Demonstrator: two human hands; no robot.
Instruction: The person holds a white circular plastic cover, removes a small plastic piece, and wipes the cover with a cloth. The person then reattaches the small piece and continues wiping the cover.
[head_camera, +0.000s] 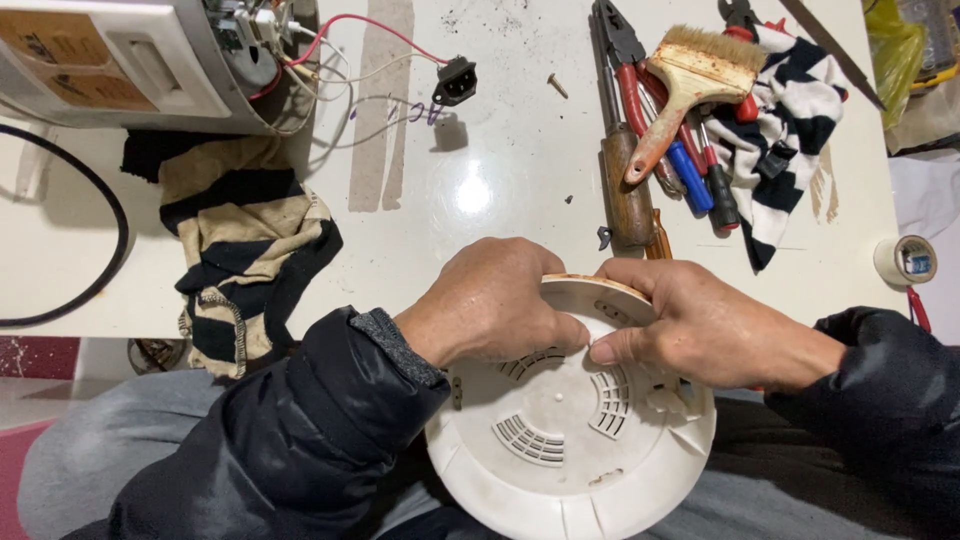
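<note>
Both hands' fingers (560, 330) curled shut around round white vented cover (570, 440).

Both hands, left (490, 305) and right (690, 325), curl inward, thumbs nearly meeting (each grip closed tight).

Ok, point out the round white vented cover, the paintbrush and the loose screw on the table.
round white vented cover (570, 440), head view, on its inner face between the vent slots.
paintbrush (700, 72), head view, on the ferrule below the bristles.
loose screw (557, 86), head view, on its shank.
</note>
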